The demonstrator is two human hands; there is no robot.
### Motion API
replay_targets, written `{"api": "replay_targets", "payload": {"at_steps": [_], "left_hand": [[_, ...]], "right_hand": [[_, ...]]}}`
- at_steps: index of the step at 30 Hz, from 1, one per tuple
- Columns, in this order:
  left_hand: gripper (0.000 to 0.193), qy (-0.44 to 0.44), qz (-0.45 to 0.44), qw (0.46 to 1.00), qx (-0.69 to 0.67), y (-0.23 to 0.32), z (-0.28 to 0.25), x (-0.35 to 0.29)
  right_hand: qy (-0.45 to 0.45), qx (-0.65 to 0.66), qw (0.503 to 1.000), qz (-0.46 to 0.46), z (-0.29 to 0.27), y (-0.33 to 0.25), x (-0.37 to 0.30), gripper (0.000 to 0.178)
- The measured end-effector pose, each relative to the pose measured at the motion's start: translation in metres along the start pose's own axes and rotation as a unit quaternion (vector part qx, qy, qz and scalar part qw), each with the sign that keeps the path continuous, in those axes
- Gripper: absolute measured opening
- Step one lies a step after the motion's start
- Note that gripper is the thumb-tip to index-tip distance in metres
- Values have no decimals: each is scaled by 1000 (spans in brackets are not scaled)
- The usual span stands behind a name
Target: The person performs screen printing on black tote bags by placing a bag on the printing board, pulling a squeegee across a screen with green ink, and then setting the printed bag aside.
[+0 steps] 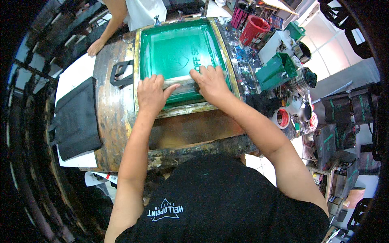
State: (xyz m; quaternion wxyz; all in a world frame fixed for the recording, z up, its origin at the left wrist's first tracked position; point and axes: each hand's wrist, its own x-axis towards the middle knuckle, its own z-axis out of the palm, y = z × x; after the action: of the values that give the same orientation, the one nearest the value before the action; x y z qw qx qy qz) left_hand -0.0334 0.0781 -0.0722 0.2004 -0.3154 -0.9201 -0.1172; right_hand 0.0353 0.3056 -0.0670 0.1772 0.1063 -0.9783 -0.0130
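A screen-printing frame (137,52) with a yellowed, ink-stained rim lies on the worktable, its mesh coated in wet green ink (174,40). Across the near part of the mesh runs a squeegee (178,86) with a pale handle. My left hand (152,93) grips its left end, thumb pointing inward along the handle. At the other end my right hand (210,83) is closed over it, fingers on the far side. The squeegee's blade is hidden under the hands and handle. From under the frame's left side a black strap handle (121,73) sticks out.
Black bags (77,117) lie stacked at left on white sheets. A co-worker's hand (96,47) rests on the table's far left. Red bucket (254,30), green container (277,71) and several ink pots crowd the right. Clamps (180,16) stand along the frame's far edge.
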Motion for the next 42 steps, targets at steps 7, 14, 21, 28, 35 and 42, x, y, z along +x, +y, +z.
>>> {"api": "replay_targets", "payload": {"at_steps": [7, 14, 21, 28, 35, 42], "left_hand": [[102, 125, -66, 981, -133, -25, -5, -107], [84, -45, -269, 960, -61, -61, 11, -148], [79, 198, -321, 838, -394, -51, -3, -125], [79, 363, -159, 829, -394, -43, -67, 0], [93, -14, -335, 940, -56, -54, 9, -48], [65, -25, -376, 898, -228, -69, 40, -63]], "right_hand": [[-7, -3, 1000, 30, 0, -25, -47, 43], [23, 45, 998, 24, -14, -30, -48, 51], [43, 83, 995, 30, -74, -16, -16, 54], [188, 10, 982, -1, -164, 26, 105, 50], [102, 46, 993, -26, -218, 53, 160, 69], [78, 87, 993, -34, -234, 68, 175, 67]]}}
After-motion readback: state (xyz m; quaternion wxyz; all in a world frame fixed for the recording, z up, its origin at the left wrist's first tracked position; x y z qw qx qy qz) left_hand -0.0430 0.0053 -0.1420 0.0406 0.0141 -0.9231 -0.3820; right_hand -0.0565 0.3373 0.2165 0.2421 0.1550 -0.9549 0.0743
